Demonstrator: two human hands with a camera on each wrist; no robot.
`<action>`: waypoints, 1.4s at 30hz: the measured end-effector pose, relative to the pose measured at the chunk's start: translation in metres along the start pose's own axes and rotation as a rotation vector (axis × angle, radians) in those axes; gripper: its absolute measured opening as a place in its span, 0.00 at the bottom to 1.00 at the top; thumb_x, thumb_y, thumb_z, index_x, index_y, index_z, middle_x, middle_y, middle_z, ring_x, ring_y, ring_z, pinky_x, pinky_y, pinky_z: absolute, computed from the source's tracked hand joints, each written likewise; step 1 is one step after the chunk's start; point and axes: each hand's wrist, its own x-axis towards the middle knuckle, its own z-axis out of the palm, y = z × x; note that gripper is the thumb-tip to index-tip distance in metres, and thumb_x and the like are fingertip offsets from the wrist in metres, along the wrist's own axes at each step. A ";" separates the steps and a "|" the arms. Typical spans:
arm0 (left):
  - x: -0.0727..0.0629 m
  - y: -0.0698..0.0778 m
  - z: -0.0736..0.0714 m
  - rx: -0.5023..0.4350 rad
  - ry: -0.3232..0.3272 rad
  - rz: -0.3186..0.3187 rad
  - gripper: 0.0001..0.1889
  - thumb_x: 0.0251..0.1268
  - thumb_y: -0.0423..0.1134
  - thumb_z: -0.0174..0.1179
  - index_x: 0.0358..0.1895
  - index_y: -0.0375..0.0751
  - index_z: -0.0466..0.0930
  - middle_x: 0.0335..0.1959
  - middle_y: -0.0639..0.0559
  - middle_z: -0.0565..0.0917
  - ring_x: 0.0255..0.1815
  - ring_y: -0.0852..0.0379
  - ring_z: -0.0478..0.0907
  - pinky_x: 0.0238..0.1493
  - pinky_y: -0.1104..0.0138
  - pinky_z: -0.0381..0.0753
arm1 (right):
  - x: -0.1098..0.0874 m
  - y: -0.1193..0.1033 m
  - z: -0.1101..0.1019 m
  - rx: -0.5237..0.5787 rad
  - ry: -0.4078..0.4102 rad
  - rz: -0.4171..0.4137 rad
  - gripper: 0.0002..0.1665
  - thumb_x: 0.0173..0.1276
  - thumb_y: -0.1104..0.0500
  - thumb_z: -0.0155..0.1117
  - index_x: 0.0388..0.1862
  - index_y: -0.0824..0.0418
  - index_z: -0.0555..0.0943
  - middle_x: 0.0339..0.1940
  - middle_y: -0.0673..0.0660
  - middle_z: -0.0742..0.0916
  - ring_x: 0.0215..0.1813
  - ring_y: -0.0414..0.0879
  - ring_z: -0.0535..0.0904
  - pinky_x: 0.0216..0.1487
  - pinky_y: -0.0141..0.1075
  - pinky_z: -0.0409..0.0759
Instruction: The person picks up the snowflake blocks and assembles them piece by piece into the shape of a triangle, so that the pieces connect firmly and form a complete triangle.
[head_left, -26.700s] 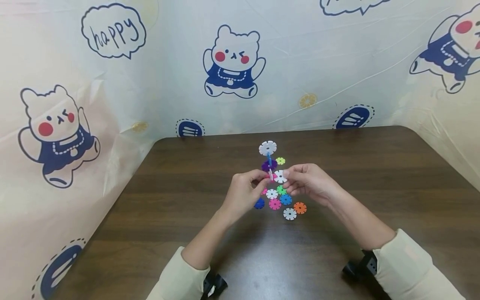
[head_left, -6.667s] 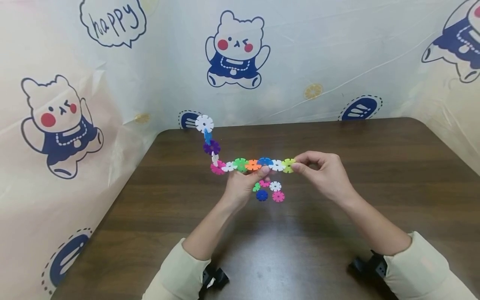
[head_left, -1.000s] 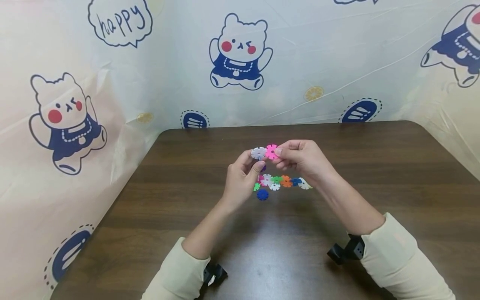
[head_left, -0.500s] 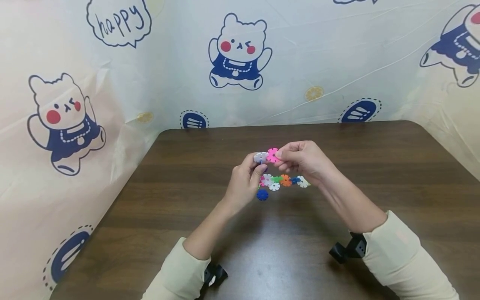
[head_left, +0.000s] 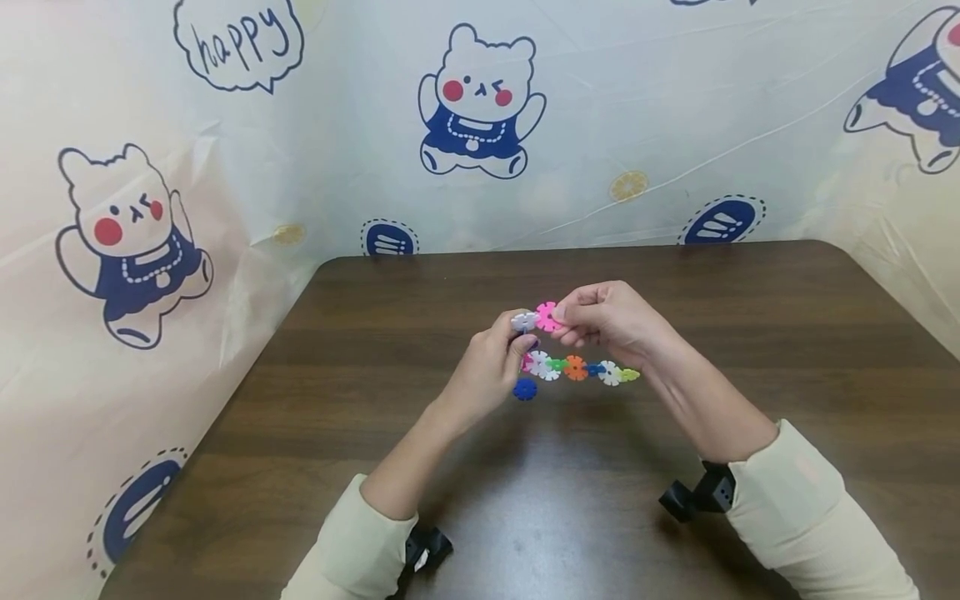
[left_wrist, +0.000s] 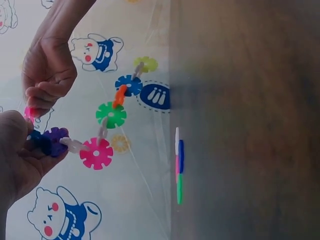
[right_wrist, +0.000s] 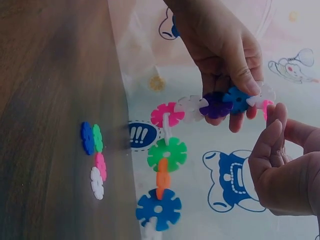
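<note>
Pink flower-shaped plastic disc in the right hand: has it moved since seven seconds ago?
Yes: the pink disc has gone up off the brown wood-grained table, into the right hand, from beside the dark blue plastic disc.

Bent, multicoloured chain of interlocked notched discs, aloft, a pink disc touching its white end disc.

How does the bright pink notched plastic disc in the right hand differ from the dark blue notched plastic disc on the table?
The bright pink plastic disc is held up in the right hand, while the dark blue plastic disc lies flat on the brown wood-grain table. The pink disc meets the white notched plastic disc ending the multicoloured disc chain; the blue disc lies apart from that chain. Both are round, with notched rims.
</note>
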 end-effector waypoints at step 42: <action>0.010 -0.010 -0.032 -0.205 0.468 -0.095 0.13 0.62 0.32 0.57 0.46 0.26 0.71 0.37 0.39 0.80 0.37 0.49 0.81 0.41 0.68 0.80 | 0.068 0.085 -0.013 -0.943 -0.148 0.020 0.16 0.53 0.61 0.70 0.42 0.63 0.83 0.21 0.50 0.80 0.25 0.42 0.72 0.29 0.33 0.70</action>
